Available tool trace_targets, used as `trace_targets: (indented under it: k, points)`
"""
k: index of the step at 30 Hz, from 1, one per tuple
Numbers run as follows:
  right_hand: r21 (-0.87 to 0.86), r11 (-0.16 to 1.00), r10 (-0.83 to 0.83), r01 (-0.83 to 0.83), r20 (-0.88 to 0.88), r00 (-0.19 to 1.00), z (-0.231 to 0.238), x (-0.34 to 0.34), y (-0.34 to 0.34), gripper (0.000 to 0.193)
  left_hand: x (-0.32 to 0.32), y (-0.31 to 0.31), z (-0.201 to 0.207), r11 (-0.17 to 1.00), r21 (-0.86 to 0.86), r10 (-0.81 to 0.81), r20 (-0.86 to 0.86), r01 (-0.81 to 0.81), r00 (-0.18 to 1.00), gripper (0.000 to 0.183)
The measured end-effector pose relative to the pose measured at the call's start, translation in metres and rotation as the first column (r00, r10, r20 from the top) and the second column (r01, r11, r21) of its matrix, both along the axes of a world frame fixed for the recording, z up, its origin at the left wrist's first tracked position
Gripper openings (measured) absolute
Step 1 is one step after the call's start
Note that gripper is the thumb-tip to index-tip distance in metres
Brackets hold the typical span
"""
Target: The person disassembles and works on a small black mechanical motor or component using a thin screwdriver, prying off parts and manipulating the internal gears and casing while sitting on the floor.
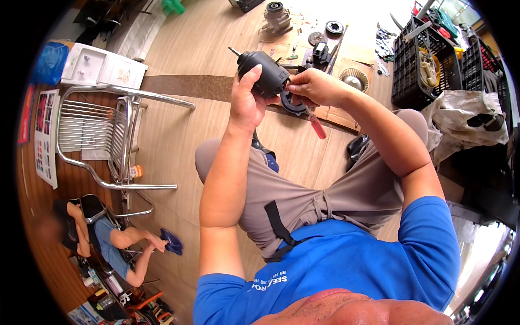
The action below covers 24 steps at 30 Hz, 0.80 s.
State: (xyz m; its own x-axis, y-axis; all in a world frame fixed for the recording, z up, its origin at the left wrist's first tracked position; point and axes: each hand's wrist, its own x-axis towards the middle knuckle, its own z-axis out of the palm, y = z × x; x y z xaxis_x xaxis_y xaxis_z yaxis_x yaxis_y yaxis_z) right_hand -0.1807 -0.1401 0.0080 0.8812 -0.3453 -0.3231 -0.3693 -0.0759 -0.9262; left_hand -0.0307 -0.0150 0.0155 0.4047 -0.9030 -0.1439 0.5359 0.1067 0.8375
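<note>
A black cylindrical electric motor [262,69] with a thin metal shaft sticking out at its upper left is gripped by my left hand [247,100], thumb along its side. My right hand [314,88] is closed at the motor's right end, fingertips pinched against it; what they pinch there is too small to make out. From under the right fingers a screwdriver [317,128] with a red see-through handle hangs, its upper part hidden by the hand. Behind the hands, a black ring-shaped part [294,106] lies low, partly covered.
Cardboard [341,118] on the floor bears a finned fan wheel [353,80], a pulley [335,27] and a compressor-like metal part [277,20]. Black crates [406,81] stand right, a metal bench [89,130] left. A seated person [114,238] is at lower left.
</note>
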Motion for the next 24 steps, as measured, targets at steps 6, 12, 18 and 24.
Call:
trace_targets:
  k: [6,12,18,24]
  points:
    - [-0.07,0.997,-0.023,0.027,0.058,0.998,0.002,-0.001,-0.002,0.026,0.01,0.001,0.0,0.999,-0.017,-0.043,-0.21,0.04,0.977,0.053]
    - [-0.145,0.988,-0.038,0.053,0.105,0.994,0.007,0.0,0.001,0.032,0.012,0.001,-0.003,1.0,-0.013,-0.006,-0.231,0.003,0.973,0.055]
    - [-0.176,0.984,-0.025,0.043,0.099,0.995,0.005,0.0,-0.002,0.037,0.012,0.001,-0.004,1.0,-0.024,-0.012,-0.21,0.008,0.978,0.054]
    - [-0.193,0.981,0.006,0.01,0.08,0.997,0.004,-0.002,-0.004,0.036,0.008,0.001,-0.003,1.0,-0.01,-0.004,-0.136,0.003,0.991,0.054]
